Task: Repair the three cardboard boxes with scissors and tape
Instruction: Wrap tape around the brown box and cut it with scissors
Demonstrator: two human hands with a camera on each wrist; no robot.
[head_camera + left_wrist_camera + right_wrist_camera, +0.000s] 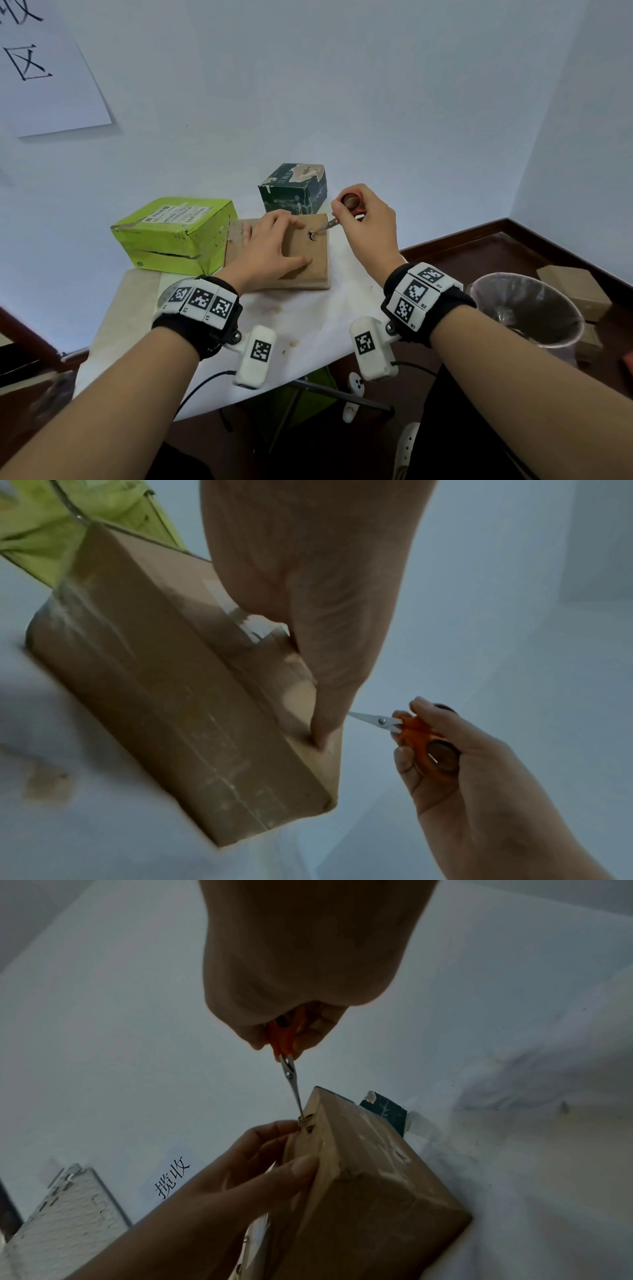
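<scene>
A flat brown cardboard box lies on the white table, with a ragged hole near its far right corner. My left hand rests flat on the box top, fingers spread and pressing down. My right hand grips small orange-handled scissors; their closed blade tips point at the hole. In the right wrist view the scissors touch the torn spot on the brown box. In the left wrist view the scissors sit just right of the brown box.
A lime-green box with a split side stands left of the brown one. A dark green box with torn top stands behind it. A lined waste bin is on the floor at right, with small cartons beyond.
</scene>
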